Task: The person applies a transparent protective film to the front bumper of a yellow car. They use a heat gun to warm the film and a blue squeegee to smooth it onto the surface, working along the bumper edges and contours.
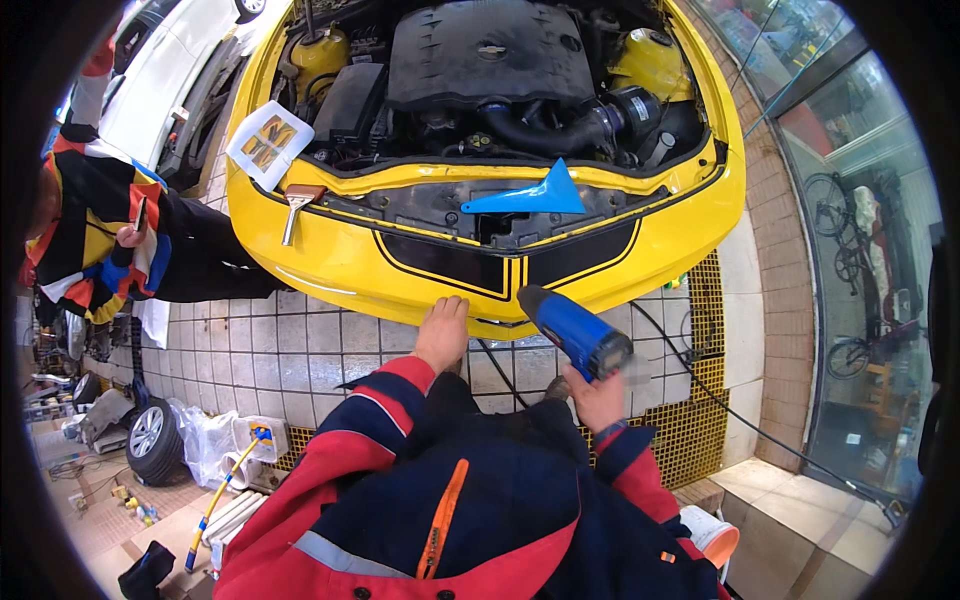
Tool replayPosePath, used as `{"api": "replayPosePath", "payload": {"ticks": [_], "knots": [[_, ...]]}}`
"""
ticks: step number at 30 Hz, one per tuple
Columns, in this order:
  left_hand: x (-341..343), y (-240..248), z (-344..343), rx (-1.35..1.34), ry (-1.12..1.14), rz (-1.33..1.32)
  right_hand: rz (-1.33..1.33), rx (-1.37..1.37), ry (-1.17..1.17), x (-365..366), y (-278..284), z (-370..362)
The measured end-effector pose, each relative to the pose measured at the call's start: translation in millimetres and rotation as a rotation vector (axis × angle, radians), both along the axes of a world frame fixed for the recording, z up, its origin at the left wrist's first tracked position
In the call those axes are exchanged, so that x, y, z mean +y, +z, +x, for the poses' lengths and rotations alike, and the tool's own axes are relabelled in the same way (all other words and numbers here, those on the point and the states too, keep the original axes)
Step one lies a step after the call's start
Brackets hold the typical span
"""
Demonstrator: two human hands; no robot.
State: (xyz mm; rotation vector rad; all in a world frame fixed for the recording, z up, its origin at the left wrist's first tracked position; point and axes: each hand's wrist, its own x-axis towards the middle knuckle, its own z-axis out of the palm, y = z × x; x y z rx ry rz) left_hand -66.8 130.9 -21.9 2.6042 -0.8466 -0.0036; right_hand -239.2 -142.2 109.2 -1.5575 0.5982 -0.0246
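Note:
My right hand (598,398) is closed around the handle of a blue and black heat gun (575,332). Its dark nozzle points toward the middle of a yellow car's front bumper (330,284). Beside it on the left, my left hand (443,334) lies with stretched fingers on the bumper's front edge. Just above both hands are two black stripe panels with yellow outlines, the left stripe panel (445,262) and the right stripe panel (580,250). A blue plastic squeegee (530,194) rests on the black cover behind them.
Near the left headlight lie a wide scraper (299,205) and a printed white sheet (268,146). The engine bay (490,55) is uncovered. At far left stands another person (110,225) in a colourful top. A black cable (690,370) crosses the floor at right.

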Motion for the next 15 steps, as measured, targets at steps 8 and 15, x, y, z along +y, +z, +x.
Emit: {"api": "replayPosePath", "payload": {"ticks": [8,15], "knots": [[-4,23,62,-0.022,-0.204,-0.009,-0.480,0.093,0.020,48,2,75],[-24,18,83,-0.076,-0.184,-0.022,-0.441,0.277,0.081,33,9,103]]}}
